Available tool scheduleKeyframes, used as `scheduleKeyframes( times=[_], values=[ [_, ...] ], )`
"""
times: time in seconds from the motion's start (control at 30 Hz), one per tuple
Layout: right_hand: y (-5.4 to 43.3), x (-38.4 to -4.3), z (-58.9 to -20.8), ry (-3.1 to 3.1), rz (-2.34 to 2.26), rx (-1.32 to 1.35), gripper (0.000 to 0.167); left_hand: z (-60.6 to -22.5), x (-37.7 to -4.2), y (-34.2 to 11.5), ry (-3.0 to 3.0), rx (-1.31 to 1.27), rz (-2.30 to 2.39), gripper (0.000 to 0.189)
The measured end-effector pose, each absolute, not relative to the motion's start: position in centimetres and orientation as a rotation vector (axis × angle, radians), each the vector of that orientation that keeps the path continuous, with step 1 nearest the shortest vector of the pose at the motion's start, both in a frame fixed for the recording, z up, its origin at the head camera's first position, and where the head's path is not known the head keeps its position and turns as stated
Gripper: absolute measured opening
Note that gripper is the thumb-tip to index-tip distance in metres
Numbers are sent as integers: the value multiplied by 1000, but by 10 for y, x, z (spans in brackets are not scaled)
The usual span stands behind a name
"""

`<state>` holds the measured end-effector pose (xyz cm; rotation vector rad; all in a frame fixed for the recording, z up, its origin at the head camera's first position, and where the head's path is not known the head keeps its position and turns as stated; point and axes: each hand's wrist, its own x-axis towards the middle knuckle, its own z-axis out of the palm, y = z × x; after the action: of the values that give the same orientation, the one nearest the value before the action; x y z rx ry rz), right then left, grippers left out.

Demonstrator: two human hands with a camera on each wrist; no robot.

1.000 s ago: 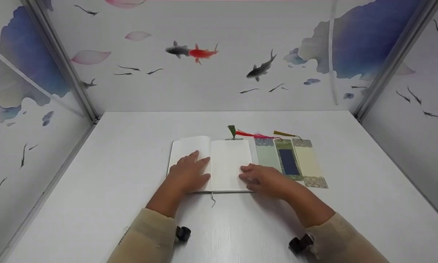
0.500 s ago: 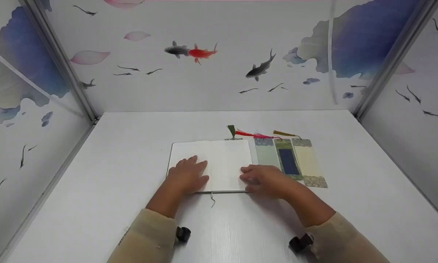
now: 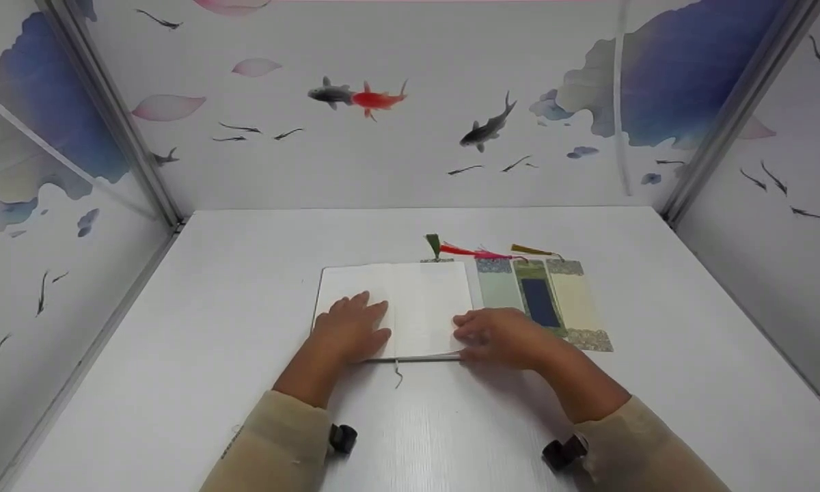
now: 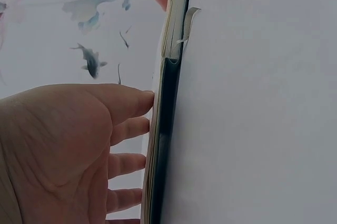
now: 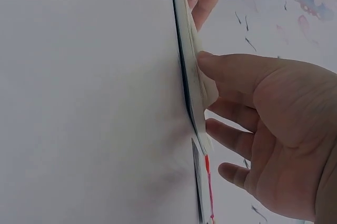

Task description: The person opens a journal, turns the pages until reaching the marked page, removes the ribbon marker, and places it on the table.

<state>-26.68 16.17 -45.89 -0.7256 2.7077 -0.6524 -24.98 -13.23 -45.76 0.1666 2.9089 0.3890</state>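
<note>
An open notebook [image 3: 424,307] with blank pages lies on the white table, its thin ribbon [image 3: 398,374] hanging out at the near edge. My left hand [image 3: 350,328] rests on the left page with fingers spread; the left wrist view shows its fingertips touching the paper. At the right page's lower outer corner, my right hand [image 3: 499,337] pinches a page [image 5: 209,90] between thumb and fingers, and that page bulges up a little from the stack. Above the notebook's top edge, a bookmark with a green tassel [image 3: 433,244] sticks out; its lower part is hidden.
Right of the notebook lie a pale green bookmark [image 3: 499,290], a bookmark with a dark blue panel [image 3: 541,301] and a cream bookmark [image 3: 577,301]. Red, pink and gold tassels extend behind them. Printed panels [image 3: 396,164] enclose the table [image 3: 212,307] at the back and sides.
A page near the middle has come down flat under my left hand, which drew slightly nearer. My right hand has shifted slightly right, and the right page's near edge has lifted a little.
</note>
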Motion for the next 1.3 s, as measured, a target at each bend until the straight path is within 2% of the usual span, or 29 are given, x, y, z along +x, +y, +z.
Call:
scheduleKeyframes(
  times=[0.13, 0.33, 0.57, 0.73, 1.07, 1.3],
  values=[
    [163, -267, -457, 2708, -688, -738, 27, -457, -251, -132, 2906, 183, 393, 60],
    [162, -267, -455, 2738, -708, -773, 23, -457, -253, -128, 2886, 225, 373, 64],
    [157, -266, -457, 2772, -678, -628, 33, -459, -250, -121, 2864, 246, 377, 99],
    [155, -267, -457, 2787, -697, -601, 25, -460, -247, -118, 2878, 241, 376, 115],
    [156, -269, -457, 2794, -825, -553, 22, -459, -247, -118, 2869, 225, 419, 104],
    [156, -265, -455, 2862, -960, -568, 26, -460, -248, -116, 2883, 227, 391, 105]
  ],
)
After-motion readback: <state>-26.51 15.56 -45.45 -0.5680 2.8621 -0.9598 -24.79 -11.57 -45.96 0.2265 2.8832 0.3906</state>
